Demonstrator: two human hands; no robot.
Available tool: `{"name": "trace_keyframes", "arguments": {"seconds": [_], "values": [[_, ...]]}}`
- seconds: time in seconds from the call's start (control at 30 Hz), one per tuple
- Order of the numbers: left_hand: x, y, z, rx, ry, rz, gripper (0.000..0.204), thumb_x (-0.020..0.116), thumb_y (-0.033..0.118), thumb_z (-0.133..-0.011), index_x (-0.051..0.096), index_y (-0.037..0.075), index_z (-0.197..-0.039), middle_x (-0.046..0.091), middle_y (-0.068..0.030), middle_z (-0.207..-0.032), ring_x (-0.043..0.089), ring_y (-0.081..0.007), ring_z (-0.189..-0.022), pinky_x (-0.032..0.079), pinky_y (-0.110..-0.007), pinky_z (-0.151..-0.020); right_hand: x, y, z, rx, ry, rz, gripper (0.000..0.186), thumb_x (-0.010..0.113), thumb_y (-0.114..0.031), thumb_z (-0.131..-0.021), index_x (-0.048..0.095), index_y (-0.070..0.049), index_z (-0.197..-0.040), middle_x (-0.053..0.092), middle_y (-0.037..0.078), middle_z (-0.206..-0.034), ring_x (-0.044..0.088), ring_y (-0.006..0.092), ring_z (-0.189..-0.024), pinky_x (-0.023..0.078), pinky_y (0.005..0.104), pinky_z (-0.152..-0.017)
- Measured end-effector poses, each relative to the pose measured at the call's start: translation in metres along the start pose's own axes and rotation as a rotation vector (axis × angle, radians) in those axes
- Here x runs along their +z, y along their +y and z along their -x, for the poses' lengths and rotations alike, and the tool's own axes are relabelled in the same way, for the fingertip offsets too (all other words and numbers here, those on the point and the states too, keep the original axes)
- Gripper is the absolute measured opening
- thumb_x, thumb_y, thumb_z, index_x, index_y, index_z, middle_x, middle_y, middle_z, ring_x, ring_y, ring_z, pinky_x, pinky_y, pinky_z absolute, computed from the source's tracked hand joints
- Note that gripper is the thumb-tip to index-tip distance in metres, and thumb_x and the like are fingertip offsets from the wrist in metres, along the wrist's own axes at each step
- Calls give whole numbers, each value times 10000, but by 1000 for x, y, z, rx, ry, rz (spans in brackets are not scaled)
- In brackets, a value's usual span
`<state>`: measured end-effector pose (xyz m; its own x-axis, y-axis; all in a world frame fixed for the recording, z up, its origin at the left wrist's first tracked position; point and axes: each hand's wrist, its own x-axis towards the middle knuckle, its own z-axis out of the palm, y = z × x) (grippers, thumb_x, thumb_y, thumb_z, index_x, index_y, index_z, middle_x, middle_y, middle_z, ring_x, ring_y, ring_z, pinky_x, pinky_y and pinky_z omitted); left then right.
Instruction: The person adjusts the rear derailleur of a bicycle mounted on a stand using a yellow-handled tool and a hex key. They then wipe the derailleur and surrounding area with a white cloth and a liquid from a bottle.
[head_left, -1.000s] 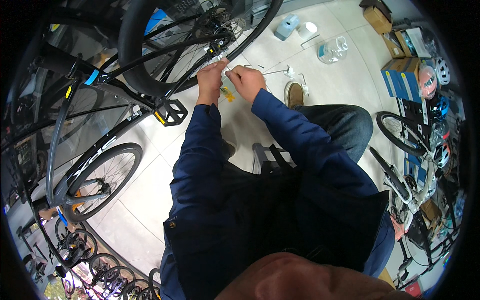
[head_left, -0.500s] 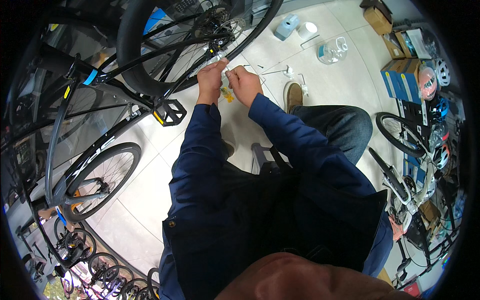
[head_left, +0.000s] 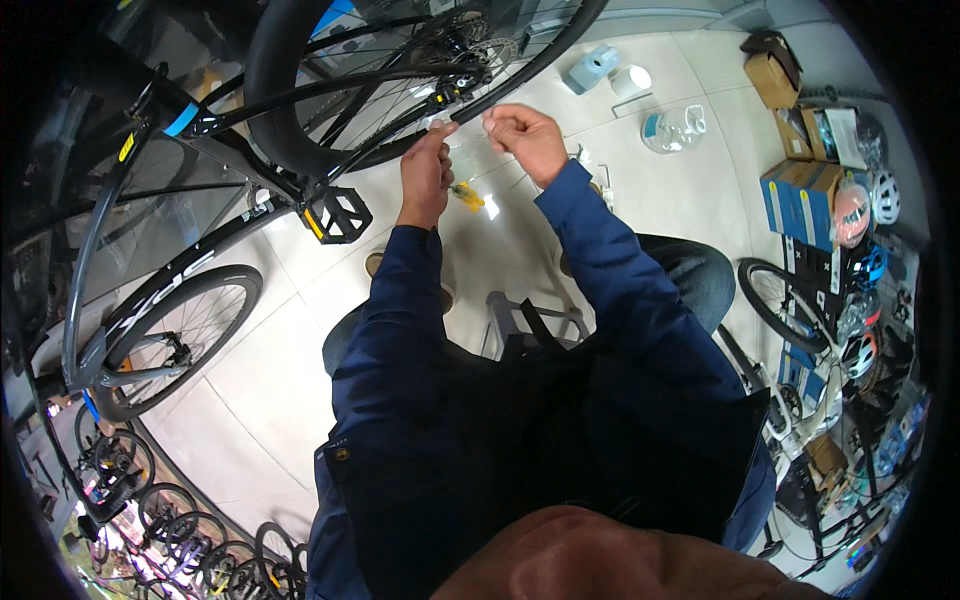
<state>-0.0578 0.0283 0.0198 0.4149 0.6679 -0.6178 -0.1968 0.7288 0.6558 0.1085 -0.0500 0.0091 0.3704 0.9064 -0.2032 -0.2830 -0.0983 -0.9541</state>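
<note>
The black bicycle (head_left: 290, 112) stands at upper left, its rear wheel in front of my hands. My left hand (head_left: 426, 180) is closed with the thumb up, just below the brake caliper (head_left: 447, 95) beside the disc rotor (head_left: 499, 58). A small pale tip shows at its thumb; what the fingers hold is not clear. Beside that hand is a small yellow thing (head_left: 468, 197); whether it is held or lies on the floor I cannot tell. To the right, apart from the left, my right hand (head_left: 528, 140) has its fingers curled into a pinch, their contents hidden.
A pedal (head_left: 338, 215) juts out left of my left hand. On the tiled floor stand a blue bottle (head_left: 592, 68), a white cup (head_left: 631, 80) and a clear jug (head_left: 675, 130). A grey stool (head_left: 530, 320) is below me. Boxes (head_left: 803, 195) and helmets line the right side.
My hands have parted: the right moved right and up, away from the left. The left hand shifted slightly down. The view has turned a little, and my feet and knees have moved.
</note>
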Motion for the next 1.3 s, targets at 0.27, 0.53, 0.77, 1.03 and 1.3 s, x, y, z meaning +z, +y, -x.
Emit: {"name": "trace_keyframes", "arguments": {"seconds": [0.27,0.53,0.77,1.03,1.3], "values": [[3,-17,-16,-2,-117,195,190,706,183,-992,689,61,-1137,355,107,-658,306,-7,-512,227,-193,-425,42,8,-20,-173,250,-24,91,757,-22,-931,692,18,-980,722,59,-848,662,94,-755,561,238,-686],[9,-21,-27,-6,-106,280,122,713,219,-995,670,106,-979,391,101,-659,328,-18,-508,247,-197,-417,41,11,-22,-175,253,58,104,763,-24,-928,673,24,-945,730,80,-862,676,103,-761,584,254,-698],[10,-21,-29,-15,-119,355,142,700,209,-990,616,127,-910,417,84,-671,357,-29,-513,251,-206,-416,43,7,-21,-212,219,42,93,756,-12,-930,673,23,-956,732,78,-875,679,105,-782,584,254,-717],[11,-17,-32,-49,-148,409,129,690,222,-994,620,116,-978,429,86,-670,361,-36,-511,253,-207,-419,44,3,-22,-280,207,115,133,743,-65,-960,688,15,-1051,726,60,-886,679,106,-777,579,255,-722],[14,-7,-34,-111,-147,571,154,737,193,-952,654,63,-955,421,84,-683,333,-45,-512,232,-231,-441,37,-29,-23,-311,225,257,232,624,-192,-1056,687,29,-1095,714,68,-913,671,112,-784,584,263,-723]]}}
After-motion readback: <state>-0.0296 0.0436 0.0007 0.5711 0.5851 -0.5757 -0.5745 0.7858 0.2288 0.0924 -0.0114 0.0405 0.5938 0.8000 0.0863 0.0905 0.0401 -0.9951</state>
